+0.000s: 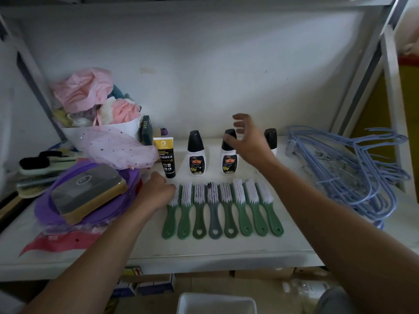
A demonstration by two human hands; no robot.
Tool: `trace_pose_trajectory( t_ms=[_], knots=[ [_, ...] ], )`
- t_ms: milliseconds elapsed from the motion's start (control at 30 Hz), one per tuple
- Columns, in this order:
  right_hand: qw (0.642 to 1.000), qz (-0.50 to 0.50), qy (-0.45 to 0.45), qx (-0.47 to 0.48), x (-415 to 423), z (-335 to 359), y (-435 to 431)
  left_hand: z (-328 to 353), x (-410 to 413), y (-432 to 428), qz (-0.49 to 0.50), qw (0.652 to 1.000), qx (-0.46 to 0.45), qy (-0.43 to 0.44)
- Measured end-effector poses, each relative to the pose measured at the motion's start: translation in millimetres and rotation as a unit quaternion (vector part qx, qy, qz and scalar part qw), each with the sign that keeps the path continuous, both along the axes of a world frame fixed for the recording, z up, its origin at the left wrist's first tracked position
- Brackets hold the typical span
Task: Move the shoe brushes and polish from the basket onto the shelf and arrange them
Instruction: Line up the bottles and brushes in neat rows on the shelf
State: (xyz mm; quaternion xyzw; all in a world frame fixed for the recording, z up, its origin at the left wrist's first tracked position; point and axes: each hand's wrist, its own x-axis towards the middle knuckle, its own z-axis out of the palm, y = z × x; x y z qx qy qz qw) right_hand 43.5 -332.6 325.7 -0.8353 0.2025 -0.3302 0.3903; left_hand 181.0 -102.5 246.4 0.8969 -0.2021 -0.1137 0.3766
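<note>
Eight green shoe brushes [223, 207] lie in a row on the shelf [204, 250], polish bottles [196, 159] standing behind. Left hand [156, 191] sits on the leftmost brush [171, 220] (pinching or nudging, can't tell). Right hand [247, 141] hovers spread and empty by the bottles. I'd nudge that handle parallel, gently.

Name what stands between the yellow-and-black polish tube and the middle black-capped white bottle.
Another black-capped white polish bottle, upright, seen in the head view.

We log eight brushes [226, 207], green handles, white bristles, one greyer; polish bottles [196, 155] white, black caps; tube [167, 159] yellow over black; hangers [353, 175] pale blue; tulle [118, 148] pink with stars; shelf [204, 248] white
</note>
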Motion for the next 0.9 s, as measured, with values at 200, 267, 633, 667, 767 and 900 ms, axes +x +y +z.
trace_pose_trajectory(
  t_ms=[200, 267, 633, 667, 767, 900],
  knots=[
    [0.993, -0.032, 0.105, 0.045, 22, -32, -6, 3, 4, 6, -0.01, 1.0, 0.023, 0.009],
    [0.991, -0.037, 0.122, 0.036, 25, -37, -10, 4, 4, 8, -0.01, 1.0, 0.027, 0.012],
    [0.988, -0.056, 0.141, 0.01, 19, -40, -20, 8, 2, 14, -0.028, 0.999, 0.014, 0.011],
    [0.988, -0.058, 0.14, 0.014, 19, -40, -22, 7, 2, 15, -0.027, 0.999, 0.016, 0.012],
    [0.989, -0.056, 0.136, 0.02, 18, -39, -23, 6, 5, 16, -0.028, 0.999, 0.022, 0.015],
    [0.989, -0.058, 0.138, 0.011, 16, -38, -23, 5, 7, 16, -0.022, 0.999, 0.028, 0.021]
  ],
)
